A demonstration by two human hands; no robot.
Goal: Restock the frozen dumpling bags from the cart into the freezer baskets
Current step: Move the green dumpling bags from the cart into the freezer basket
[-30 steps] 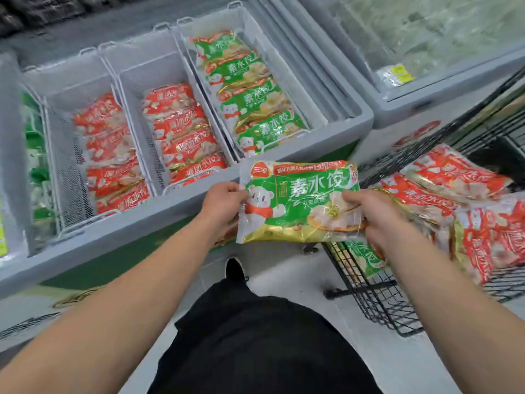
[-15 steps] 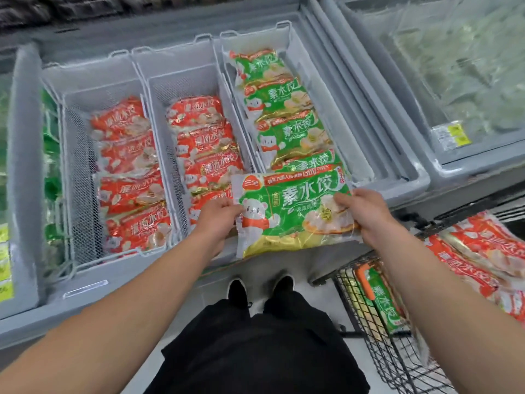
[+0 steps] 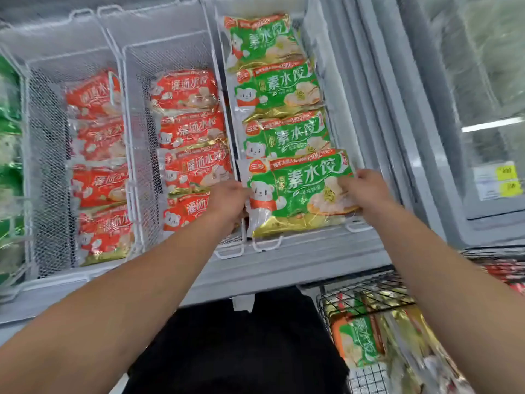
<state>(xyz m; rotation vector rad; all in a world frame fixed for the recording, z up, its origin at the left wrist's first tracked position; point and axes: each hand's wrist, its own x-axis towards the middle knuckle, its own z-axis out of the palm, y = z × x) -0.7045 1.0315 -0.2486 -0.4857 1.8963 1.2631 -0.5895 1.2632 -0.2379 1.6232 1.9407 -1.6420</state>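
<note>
Hands grip a green dumpling bag (image 3: 301, 194) by its 2 short ends over the near end of the right-hand freezer basket (image 3: 314, 38): the left hand (image 3: 227, 201) curls round the white-sealed left edge, the right hand (image 3: 366, 187) pinches the right edge with fingers over the printed dumplings. The bag lies face up, its gold lower seam just above the basket's near wire hooks (image 3: 265, 245) and the freezer's grey front rim (image 3: 298, 260).

Beyond the grip, 3 more green bags (image 3: 279, 89) run in a single overlapping row toward the far end of the same basket; the held bag overlaps the nearest of them. To the right of the grip, a bare strip of basket floor runs along the row beside the sliding-lid rails (image 3: 369, 95). Left of the grip, across the wire divider, the middle basket (image 3: 170, 52) holds a row of red bags (image 3: 189, 166), and a further basket (image 3: 62, 66) holds another red row (image 3: 99, 172); both have open mesh at their far ends.

Below the right forearm, the black wire cart (image 3: 369, 291) carries more bags (image 3: 360, 342), blurred.

Compared with 0.5 s ago, the bag has moved forward from over the freezer's front rim to inside the basket's outline, and both arms reach farther. The 2-handed hold is unchanged.
</note>
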